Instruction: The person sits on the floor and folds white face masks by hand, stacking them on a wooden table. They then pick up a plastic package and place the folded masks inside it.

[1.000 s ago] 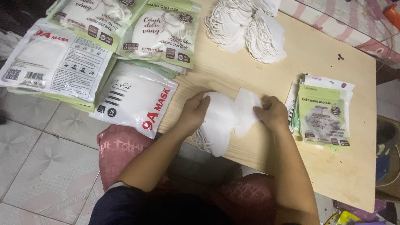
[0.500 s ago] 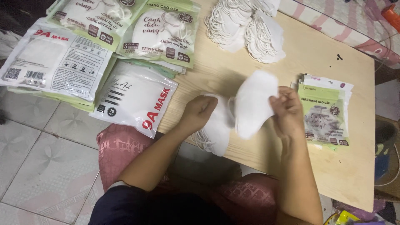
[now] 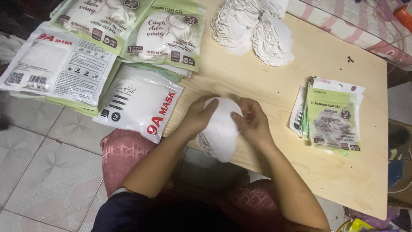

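A pale wooden worktop (image 3: pixel 300 68) stood over a tiled floor (image 3: pixel 38 172). The white mask stack (image 3: pixel 221 133) lay at the near edge, long axis running near to far, slightly tilted. The left hand (image 3: pixel 198 115) and right hand (image 3: pixel 252 120) pinched its upper end from either side, fingers curled.

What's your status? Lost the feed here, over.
Left hand and right hand both gripping a white mask stack at the table edge. Packets lie right, apart. Nothing obstructing.
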